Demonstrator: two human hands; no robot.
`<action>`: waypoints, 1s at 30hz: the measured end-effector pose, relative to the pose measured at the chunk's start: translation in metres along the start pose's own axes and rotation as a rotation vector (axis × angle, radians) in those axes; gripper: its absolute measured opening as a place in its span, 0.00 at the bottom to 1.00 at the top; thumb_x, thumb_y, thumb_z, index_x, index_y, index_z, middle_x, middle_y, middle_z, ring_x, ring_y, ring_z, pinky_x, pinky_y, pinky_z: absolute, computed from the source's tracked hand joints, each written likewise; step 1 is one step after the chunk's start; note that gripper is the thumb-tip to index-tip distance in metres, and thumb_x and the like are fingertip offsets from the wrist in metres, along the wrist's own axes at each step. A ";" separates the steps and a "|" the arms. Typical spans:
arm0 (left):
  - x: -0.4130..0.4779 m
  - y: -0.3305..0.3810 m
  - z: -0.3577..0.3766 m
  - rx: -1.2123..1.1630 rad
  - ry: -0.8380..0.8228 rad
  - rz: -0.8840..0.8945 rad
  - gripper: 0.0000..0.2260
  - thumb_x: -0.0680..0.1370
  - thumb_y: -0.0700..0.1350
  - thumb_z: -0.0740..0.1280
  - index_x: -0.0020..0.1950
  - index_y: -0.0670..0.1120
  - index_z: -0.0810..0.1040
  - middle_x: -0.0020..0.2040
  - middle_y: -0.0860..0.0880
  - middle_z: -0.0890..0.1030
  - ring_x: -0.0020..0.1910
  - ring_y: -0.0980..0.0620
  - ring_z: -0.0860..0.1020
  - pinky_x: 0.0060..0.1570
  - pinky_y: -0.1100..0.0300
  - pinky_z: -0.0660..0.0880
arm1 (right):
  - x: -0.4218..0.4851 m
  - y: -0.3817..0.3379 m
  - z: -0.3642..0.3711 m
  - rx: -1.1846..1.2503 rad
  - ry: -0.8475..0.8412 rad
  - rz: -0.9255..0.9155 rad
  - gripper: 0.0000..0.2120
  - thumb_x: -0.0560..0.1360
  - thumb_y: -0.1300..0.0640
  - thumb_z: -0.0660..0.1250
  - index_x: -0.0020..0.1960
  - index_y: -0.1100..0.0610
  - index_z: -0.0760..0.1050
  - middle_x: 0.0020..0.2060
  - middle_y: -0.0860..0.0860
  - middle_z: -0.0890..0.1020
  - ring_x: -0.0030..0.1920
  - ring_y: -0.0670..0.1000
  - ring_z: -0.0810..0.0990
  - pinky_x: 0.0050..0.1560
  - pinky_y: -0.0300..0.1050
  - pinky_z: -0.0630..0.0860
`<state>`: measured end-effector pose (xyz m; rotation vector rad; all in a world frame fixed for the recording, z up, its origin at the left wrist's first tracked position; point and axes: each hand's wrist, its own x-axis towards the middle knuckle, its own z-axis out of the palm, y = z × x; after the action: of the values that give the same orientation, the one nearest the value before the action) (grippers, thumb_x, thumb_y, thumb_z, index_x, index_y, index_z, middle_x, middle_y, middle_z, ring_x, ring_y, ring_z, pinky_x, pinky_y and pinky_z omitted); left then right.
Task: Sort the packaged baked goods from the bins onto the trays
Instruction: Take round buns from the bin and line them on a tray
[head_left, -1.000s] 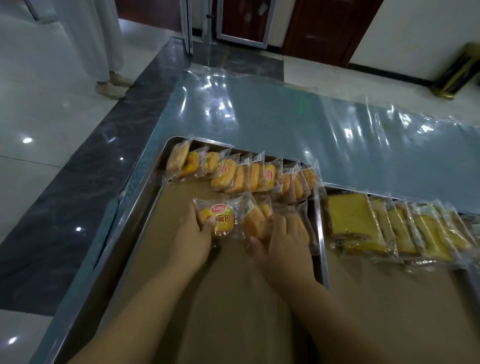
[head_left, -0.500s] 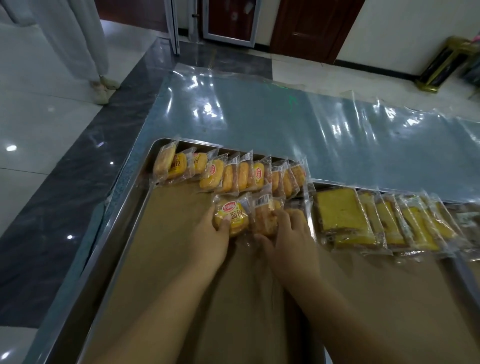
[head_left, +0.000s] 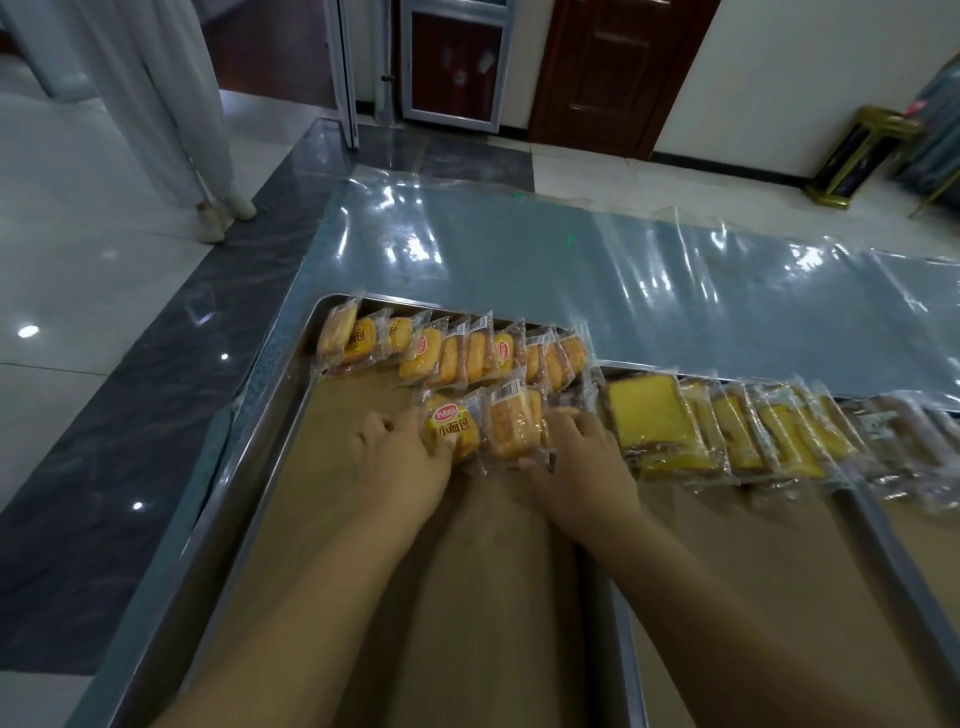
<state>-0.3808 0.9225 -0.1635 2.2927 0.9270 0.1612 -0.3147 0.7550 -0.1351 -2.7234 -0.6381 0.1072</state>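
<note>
**Q:** Status at lower centre?
**A:** My left hand (head_left: 400, 457) pinches the labelled bun pack (head_left: 452, 428) in its fingers. My right hand (head_left: 582, 462) touches the plain bun pack (head_left: 514, 421); grip undetermined. Both packs lie in the left tray (head_left: 244, 467), second row.

**Q:** Higher in the frame?
**A:** One bun row (head_left: 467, 351) is complete, and cake slices (head_left: 654, 421) line the right tray (head_left: 639, 365). I judge most tray area is unfilled. Bins are not visible.

The bun packet (head_left: 452, 428) held by the left hand (head_left: 402, 457) reads 小面包 in black on yellow. Above that is a red oval logo with white characters too small to read. Just right of that grip, the barcode packet (head_left: 514, 423) held by the right hand (head_left: 582, 462) carries a barcode with illegible digits. Beyond both grips, the back-row packets (head_left: 423, 348) show blurred red ovals.
</note>
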 end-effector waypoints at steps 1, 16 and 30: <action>-0.006 0.000 -0.004 0.014 -0.002 0.028 0.24 0.74 0.57 0.65 0.69 0.56 0.65 0.64 0.46 0.64 0.63 0.46 0.62 0.52 0.54 0.65 | -0.006 0.001 -0.007 -0.012 0.008 -0.014 0.25 0.74 0.47 0.65 0.68 0.50 0.64 0.66 0.51 0.68 0.65 0.54 0.68 0.58 0.49 0.72; -0.139 0.060 0.007 0.267 -0.131 0.460 0.17 0.75 0.56 0.64 0.61 0.51 0.72 0.59 0.50 0.71 0.58 0.50 0.71 0.52 0.57 0.70 | -0.129 0.103 -0.098 -0.167 -0.154 0.062 0.22 0.75 0.49 0.65 0.67 0.50 0.68 0.64 0.51 0.71 0.61 0.55 0.72 0.56 0.48 0.72; -0.330 0.237 0.130 0.254 -0.253 0.664 0.19 0.74 0.60 0.63 0.62 0.54 0.72 0.61 0.52 0.75 0.56 0.51 0.74 0.54 0.53 0.73 | -0.277 0.332 -0.233 -0.203 -0.273 -0.043 0.22 0.77 0.49 0.63 0.70 0.49 0.65 0.65 0.50 0.70 0.62 0.53 0.71 0.57 0.48 0.72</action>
<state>-0.4450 0.5096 -0.0793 2.7020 0.0351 0.0305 -0.3891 0.2805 -0.0315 -2.9141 -0.8232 0.4313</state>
